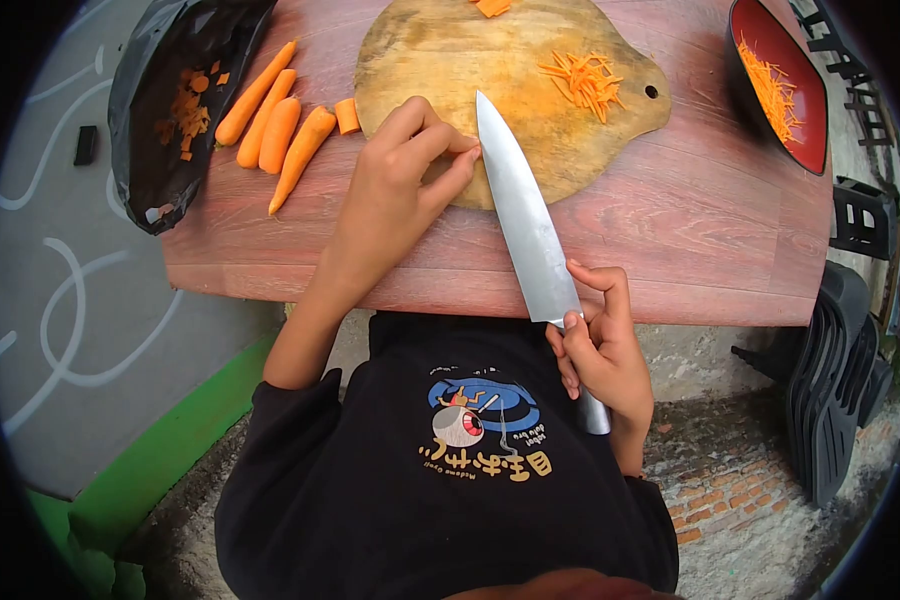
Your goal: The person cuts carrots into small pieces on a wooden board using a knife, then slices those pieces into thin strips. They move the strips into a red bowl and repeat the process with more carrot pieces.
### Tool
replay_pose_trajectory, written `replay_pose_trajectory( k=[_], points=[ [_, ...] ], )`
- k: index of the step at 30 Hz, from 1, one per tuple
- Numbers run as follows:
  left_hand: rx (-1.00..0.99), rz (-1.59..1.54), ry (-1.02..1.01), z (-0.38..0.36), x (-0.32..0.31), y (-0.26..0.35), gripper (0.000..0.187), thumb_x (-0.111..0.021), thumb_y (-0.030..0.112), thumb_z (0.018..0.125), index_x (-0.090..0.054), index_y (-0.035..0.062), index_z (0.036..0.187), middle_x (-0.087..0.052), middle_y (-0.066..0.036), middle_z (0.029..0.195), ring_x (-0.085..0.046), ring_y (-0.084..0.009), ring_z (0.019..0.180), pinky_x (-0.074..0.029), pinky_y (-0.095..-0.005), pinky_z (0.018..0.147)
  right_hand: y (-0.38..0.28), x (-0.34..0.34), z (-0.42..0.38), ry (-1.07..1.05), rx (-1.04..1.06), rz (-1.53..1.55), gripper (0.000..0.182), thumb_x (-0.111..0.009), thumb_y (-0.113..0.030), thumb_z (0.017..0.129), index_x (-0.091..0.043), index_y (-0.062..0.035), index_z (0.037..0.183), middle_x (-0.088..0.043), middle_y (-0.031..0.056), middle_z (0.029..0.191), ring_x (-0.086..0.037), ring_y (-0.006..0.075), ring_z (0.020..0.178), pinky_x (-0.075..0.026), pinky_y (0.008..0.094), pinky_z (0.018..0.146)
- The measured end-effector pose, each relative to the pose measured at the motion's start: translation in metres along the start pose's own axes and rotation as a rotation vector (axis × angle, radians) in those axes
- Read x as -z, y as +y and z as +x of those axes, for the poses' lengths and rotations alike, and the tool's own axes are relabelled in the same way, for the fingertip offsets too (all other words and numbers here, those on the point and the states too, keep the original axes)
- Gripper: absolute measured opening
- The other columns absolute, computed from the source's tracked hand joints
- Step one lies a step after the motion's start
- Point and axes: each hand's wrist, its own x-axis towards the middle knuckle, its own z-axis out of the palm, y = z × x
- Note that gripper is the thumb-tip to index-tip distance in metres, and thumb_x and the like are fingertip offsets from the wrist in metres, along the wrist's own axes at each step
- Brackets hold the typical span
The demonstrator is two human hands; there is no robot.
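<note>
A large kitchen knife (pixel 520 210) points away from me, its blade flat over the near edge of the round wooden board (pixel 430 60). My right hand (pixel 602 345) is wrapped round its handle. Beside the blade, near the tip, my left hand (pixel 410 175) has its fingertips pinched together; anything between them is too small to make out. Shredded carrot (pixel 583 82) lies on the right part of the board, and orange carrot pieces (pixel 492 6) show at its far edge.
Several peeled carrots (pixel 280 133) and a short carrot chunk (pixel 347 116) lie left of the board. A black bag (pixel 145 120) with carrot scraps hangs at the table's left edge. At the right stands a red-and-black bowl (pixel 805 85) holding shredded carrot (pixel 767 88).
</note>
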Motion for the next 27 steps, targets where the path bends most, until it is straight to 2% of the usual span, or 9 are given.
replay_pose_trajectory(
  k=[27],
  points=[
    [-0.020, 0.009, 0.003, 0.001, -0.003, 0.000, 0.008, -0.072, 0.000, 0.086, -0.066, -0.0038, 0.089, -0.055, -0.011, 0.086, -0.063, -0.0238, 0.076, -0.052, -0.0344, 0.069, 0.017, 0.000, -0.005, -0.013, 0.017, -0.014, 0.047, -0.045, 0.001, 0.103, -0.029, -0.0064, 0.146, -0.057, 0.0059, 0.083, -0.048, 0.0043, 0.046, -0.041, 0.0218, 0.039]
  ],
)
